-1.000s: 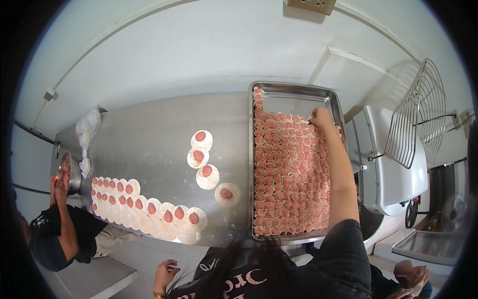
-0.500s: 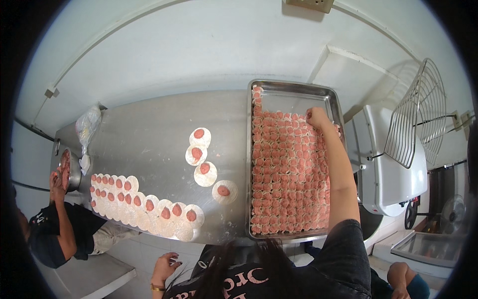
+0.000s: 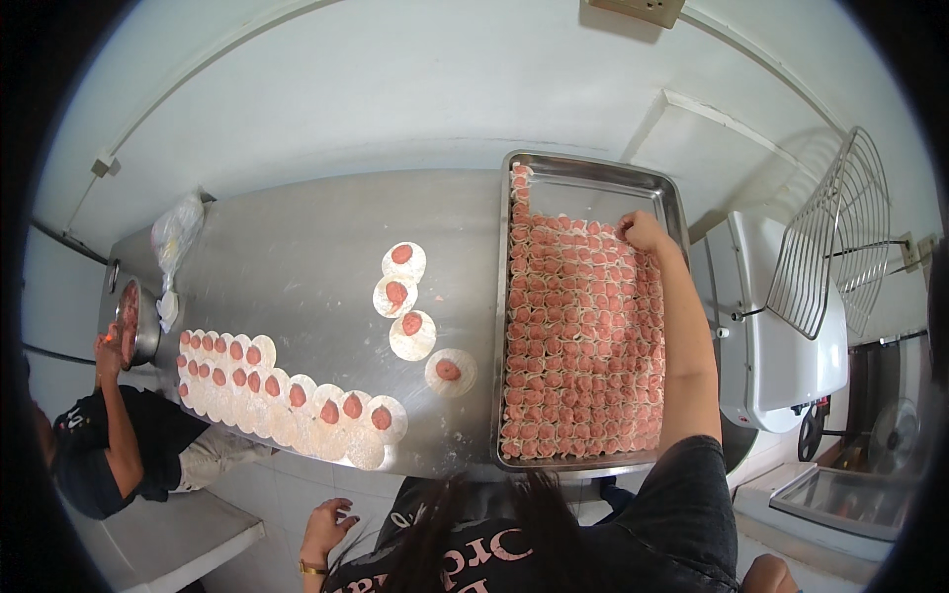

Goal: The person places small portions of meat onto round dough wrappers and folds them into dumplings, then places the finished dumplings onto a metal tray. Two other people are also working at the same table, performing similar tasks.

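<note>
Right of centre on the counter [image 3: 326, 237], the right hand [image 3: 643, 232] pinches a dumpling into the nearly full tray [image 3: 593, 170], while filled wrappers [image 3: 287, 395] lie unfolded lower left.

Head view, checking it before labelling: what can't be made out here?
- Right hand: fingertips down among the dumplings, so a grasp cannot be told.
- Left hand: low by the table edge, palm side hidden.
- Metal bowl: contents partly hidden by a co-worker's hand.
</note>
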